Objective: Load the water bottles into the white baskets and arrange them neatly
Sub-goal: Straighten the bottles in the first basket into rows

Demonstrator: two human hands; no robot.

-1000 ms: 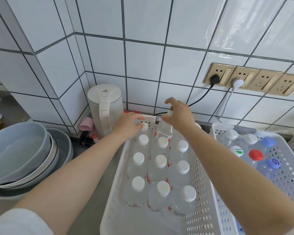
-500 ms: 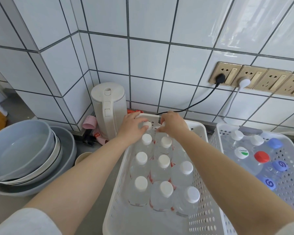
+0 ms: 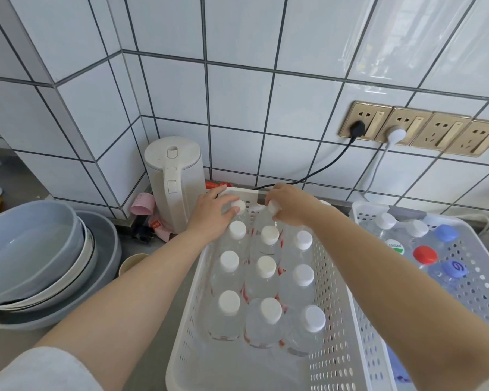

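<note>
Head view: white basket (image 3: 192,292) sits centre on a grey counter (image 3: 156,320), holding clear water bottles (image 3: 266,280) w/ white caps, upright in 3 columns, packed toward the far end; near end of basket is bare. Left hand (image 3: 212,214) reaches to the far-left bottle (image 3: 237,206), fingers curled over its cap, gripping it. Right hand (image 3: 287,206) is at the far-middle bottle (image 3: 273,206), fingers curled round its cap and neck, gripping too. Both hands are right by the basket's far wall.

Second basket (image 3: 480,289) just right of the first, touching or nearly so, w/ bottles carrying white, blue and red caps. Left of the baskets: white kettle (image 3: 174,182) against the tiled wall, stack of grey bowls (image 3: 37,258) far left. Four sockets (image 3: 418,132) on the wall at right, black plug and white plug in the left two.
</note>
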